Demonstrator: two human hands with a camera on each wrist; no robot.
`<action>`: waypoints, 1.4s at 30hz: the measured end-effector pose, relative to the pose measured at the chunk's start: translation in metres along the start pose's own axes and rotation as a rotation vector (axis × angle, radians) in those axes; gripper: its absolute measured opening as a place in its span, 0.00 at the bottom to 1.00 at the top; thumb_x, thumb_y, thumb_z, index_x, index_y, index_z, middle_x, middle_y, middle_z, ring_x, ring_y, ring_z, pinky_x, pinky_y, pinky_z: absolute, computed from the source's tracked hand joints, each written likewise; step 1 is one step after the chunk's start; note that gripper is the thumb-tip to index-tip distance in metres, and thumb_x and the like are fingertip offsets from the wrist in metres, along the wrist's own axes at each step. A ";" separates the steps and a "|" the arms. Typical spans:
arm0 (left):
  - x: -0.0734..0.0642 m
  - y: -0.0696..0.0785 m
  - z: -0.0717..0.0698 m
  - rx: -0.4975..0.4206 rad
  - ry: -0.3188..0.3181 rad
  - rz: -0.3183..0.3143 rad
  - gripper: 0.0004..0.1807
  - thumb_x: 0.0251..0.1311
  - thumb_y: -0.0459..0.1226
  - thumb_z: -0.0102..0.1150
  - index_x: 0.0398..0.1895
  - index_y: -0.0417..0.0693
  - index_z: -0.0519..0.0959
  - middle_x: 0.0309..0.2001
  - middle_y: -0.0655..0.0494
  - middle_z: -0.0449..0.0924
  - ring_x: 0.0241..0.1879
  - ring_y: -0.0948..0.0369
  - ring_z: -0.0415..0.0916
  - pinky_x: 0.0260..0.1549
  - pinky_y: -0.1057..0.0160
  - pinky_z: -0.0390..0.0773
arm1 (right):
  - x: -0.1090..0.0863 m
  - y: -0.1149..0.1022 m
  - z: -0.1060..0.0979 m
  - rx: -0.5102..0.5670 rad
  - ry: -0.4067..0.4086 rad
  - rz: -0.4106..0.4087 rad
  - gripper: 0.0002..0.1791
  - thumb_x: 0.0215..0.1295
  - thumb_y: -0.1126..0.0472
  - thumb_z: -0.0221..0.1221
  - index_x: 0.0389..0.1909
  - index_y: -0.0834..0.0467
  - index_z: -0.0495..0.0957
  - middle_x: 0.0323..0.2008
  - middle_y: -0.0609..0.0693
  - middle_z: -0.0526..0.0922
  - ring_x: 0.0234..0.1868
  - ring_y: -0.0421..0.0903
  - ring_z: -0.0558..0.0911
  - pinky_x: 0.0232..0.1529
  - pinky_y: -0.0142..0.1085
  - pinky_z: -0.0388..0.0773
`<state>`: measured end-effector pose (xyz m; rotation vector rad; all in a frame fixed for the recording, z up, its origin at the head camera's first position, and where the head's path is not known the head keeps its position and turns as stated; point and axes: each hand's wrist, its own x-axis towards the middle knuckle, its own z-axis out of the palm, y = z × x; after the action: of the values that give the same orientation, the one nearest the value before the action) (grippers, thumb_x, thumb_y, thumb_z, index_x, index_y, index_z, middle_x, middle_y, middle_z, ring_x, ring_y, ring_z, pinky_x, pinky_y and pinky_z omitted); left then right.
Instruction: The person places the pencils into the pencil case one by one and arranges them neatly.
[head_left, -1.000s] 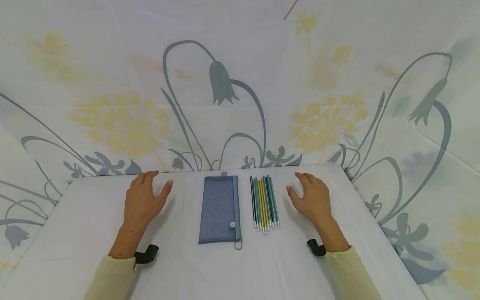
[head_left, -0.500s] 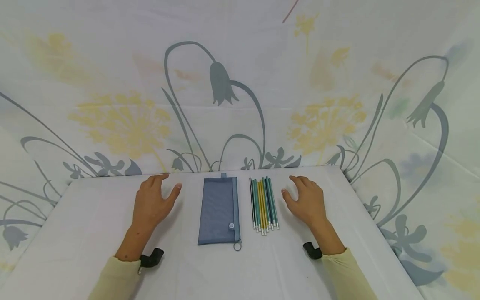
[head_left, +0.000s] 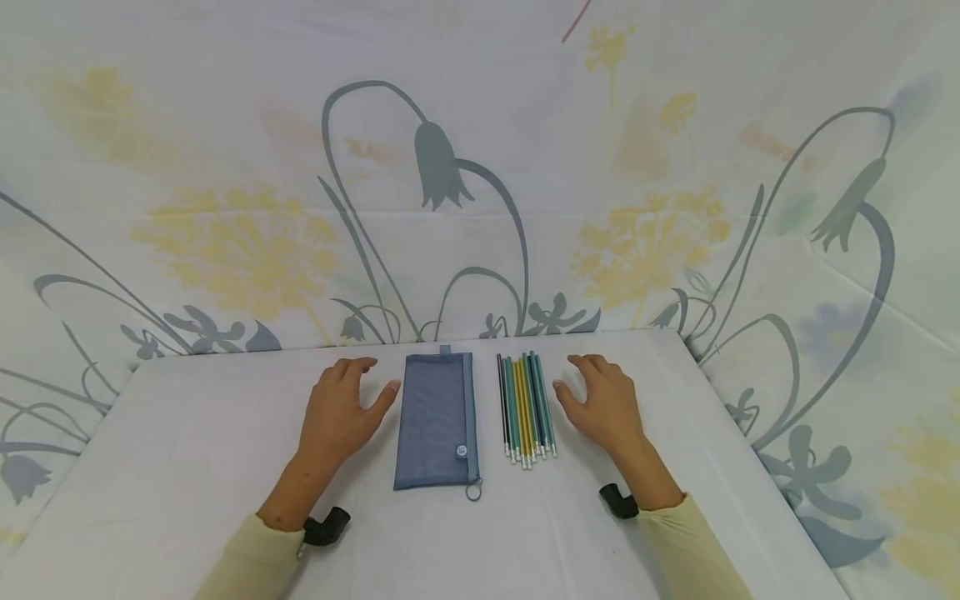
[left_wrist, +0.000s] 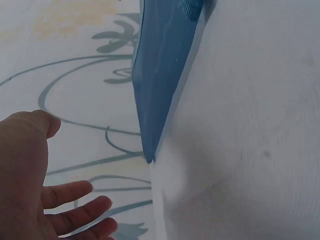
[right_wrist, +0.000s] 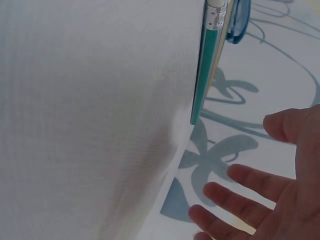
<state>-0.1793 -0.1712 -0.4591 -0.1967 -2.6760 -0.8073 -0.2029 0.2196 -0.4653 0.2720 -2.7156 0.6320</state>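
Note:
A flat blue zip pouch [head_left: 435,421] with a small ring on its zipper lies at the middle of the table. Close to its right side is a row of several pencils [head_left: 527,408] in green, yellow and dark colours, their eraser ends toward me. My left hand [head_left: 341,412] is just left of the pouch, fingers relaxed and holding nothing. To the right of the pencils, my right hand [head_left: 603,404] is held the same way, thumb toward them. In the left wrist view the pouch [left_wrist: 167,65] appears beyond the fingers; the right wrist view shows a green pencil [right_wrist: 207,65].
The table [head_left: 450,550] has a white cloth. A flower-patterned cloth [head_left: 480,250] rises behind its far edge and along the sides. Black mounts [head_left: 326,527] sit on both wrists.
My left hand has moved right, close to the pouch. The right hand has shifted slightly left toward the pencils. The pouch and pencils stay in place.

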 end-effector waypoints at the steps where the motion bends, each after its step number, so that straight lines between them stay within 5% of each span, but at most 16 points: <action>1: -0.001 0.003 0.002 -0.001 -0.003 0.005 0.31 0.71 0.51 0.66 0.65 0.36 0.78 0.58 0.37 0.79 0.59 0.39 0.76 0.59 0.38 0.74 | 0.000 0.000 0.001 -0.001 -0.003 0.000 0.27 0.71 0.52 0.64 0.64 0.64 0.81 0.60 0.64 0.82 0.59 0.68 0.80 0.58 0.65 0.73; 23: -0.008 0.048 0.029 -0.014 -0.131 0.033 0.31 0.69 0.53 0.68 0.63 0.39 0.79 0.55 0.43 0.80 0.57 0.44 0.76 0.57 0.44 0.77 | 0.001 -0.011 0.006 0.015 -0.082 0.000 0.23 0.70 0.57 0.66 0.60 0.66 0.82 0.56 0.64 0.85 0.58 0.66 0.82 0.59 0.60 0.77; 30: -0.005 0.063 0.038 -0.013 -0.211 0.028 0.36 0.69 0.56 0.66 0.68 0.39 0.77 0.62 0.42 0.77 0.64 0.44 0.74 0.63 0.44 0.76 | 0.005 -0.013 0.005 0.026 -0.126 0.008 0.20 0.71 0.58 0.64 0.57 0.66 0.83 0.50 0.63 0.85 0.52 0.64 0.83 0.54 0.57 0.80; 42: -0.006 0.083 0.050 0.085 -0.235 0.061 0.44 0.65 0.59 0.68 0.70 0.34 0.73 0.58 0.39 0.76 0.59 0.46 0.76 0.56 0.47 0.81 | 0.015 -0.014 0.011 0.033 -0.202 0.088 0.20 0.71 0.58 0.62 0.58 0.67 0.82 0.42 0.60 0.85 0.40 0.57 0.84 0.42 0.53 0.82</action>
<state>-0.1692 -0.0751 -0.4579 -0.3718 -2.9008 -0.6873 -0.2162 0.2007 -0.4632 0.2378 -2.9258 0.7100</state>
